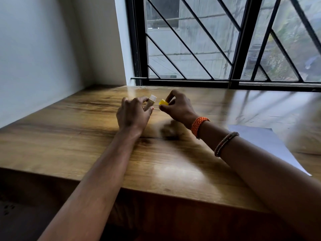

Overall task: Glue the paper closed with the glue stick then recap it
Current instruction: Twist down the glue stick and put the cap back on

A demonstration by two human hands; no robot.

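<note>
Holding the glue stick [150, 101] near the middle of the frame, the left hand [132, 113] has its fingers curled round the tube, which tilts up and to the right so that its white tip shows above the fingers. The tube body is mostly hidden by the hand. Just to the right, the right hand [177, 106] pinches the yellow cap [163, 102] between thumb and fingers, with the fingers bent close around it. Cap and white tip are near each other but apart, with a narrow gap between them; the cap is off the stick.

Both hands hover over the far middle part of the wooden table [86, 136], whether they touch it cannot be told because of blur. A dark, blurred shadow lies on the wood below the right hand.

The paper [264, 141], a pale sheet, lies flat on the table at the right of the frame, well apart from the hands and partly covered by the right forearm. Whether it is folded cannot be told.

An orange bracelet [198, 125] sits on the right wrist, and a thin beaded band [225, 143] lies further down the forearm. A window [225, 40] with black diagonal bars fills the upper right, and a white wall [43, 49] the upper left.
</note>
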